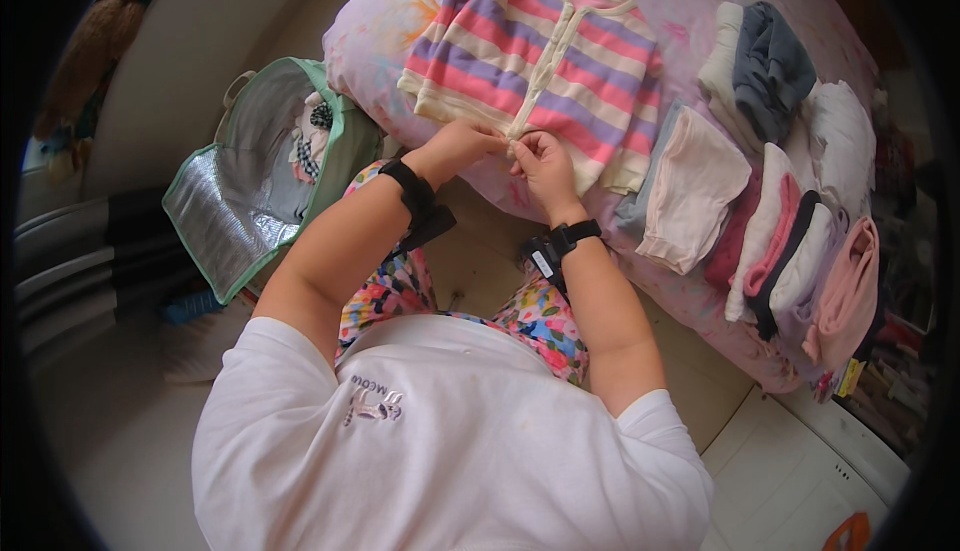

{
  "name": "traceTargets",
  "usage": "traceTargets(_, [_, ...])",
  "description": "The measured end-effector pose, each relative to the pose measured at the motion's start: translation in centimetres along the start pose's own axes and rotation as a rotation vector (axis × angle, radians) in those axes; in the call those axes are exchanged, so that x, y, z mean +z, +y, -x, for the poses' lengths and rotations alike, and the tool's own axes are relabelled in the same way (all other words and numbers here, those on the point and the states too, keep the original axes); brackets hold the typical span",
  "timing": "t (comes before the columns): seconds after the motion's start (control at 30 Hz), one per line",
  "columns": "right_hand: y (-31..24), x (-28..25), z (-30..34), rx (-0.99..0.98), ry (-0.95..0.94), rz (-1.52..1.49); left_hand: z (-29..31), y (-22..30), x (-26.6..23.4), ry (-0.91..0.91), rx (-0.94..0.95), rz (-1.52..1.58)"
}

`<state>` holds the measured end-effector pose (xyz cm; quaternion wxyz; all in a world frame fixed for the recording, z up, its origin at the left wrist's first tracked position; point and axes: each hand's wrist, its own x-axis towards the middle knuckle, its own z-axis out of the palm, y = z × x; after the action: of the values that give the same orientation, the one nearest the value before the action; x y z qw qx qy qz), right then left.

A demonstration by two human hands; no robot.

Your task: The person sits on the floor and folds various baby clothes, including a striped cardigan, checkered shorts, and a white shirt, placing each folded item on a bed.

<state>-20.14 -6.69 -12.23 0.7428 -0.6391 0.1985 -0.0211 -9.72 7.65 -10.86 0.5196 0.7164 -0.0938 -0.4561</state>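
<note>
On the left, a mint-green bag (352, 136) with a shiny silver lining stands open beside the bed, its silver-lined flap (222, 226) hanging outward. Small clothes (307, 146), some of them checked, lie inside it. To its right, the pale floral bed (372, 71) carries the rest of the laundry.

The left hand (476, 140) comes in over flower-patterned trousers (388, 298), a black strap (412, 194) around its wrist. Its fingers are bent and pinch the bottom edge of a striped cardigan (530, 56), which lies flat near the front of the bed. The cardigan is pink, purple and cream, with its collar away from the person and its cream front strip running down to the hands.

The right hand (546, 163), also strapped at the wrist, has its fingers curled and grips the same hem, just beside the left fingertips. Exactly which bit each one holds is too small to tell.

Right of the cardigan lies a folded pale pink garment (697, 189). Behind it are a cream roll (722, 73) and a dark grey bundle (772, 59). Farther right, folded clothes (805, 261) in white, pink, navy and lilac stand in a close row, ending with a light pink piece (848, 279).
</note>
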Motion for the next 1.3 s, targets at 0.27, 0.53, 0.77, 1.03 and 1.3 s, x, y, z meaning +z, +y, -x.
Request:
traceTargets(0.27, [-0.2, -0.3, 0.0, -0.021, 0.044, 0.242, 1.8, 1.1, 0.7, 0.152, 0.279, -0.685])
traceTargets(0.53, [-4.0, -0.4, -2.1, -0.334, 0.312, 0.586, 0.0, 1.0, -3.1, 1.163, 0.592, -0.934])
traceTargets(0.77, [-6.2, 0.5, -5.9, -0.131, 0.328, 0.955, 0.8, 0.8, -6.6, 0.715, 0.280, -0.466])
traceTargets(1.03, [-6.0, -0.3, -6.4, 0.057, 0.319, 0.871, -0.1, 4.6, -2.4, 0.576, 0.714, -0.709])
traceTargets(1.3, [-3.4, -2.2, -6.9, 0.130, 0.256, 0.096, -4.7, 6.5, 2.6, 0.501, 0.285, -0.682])
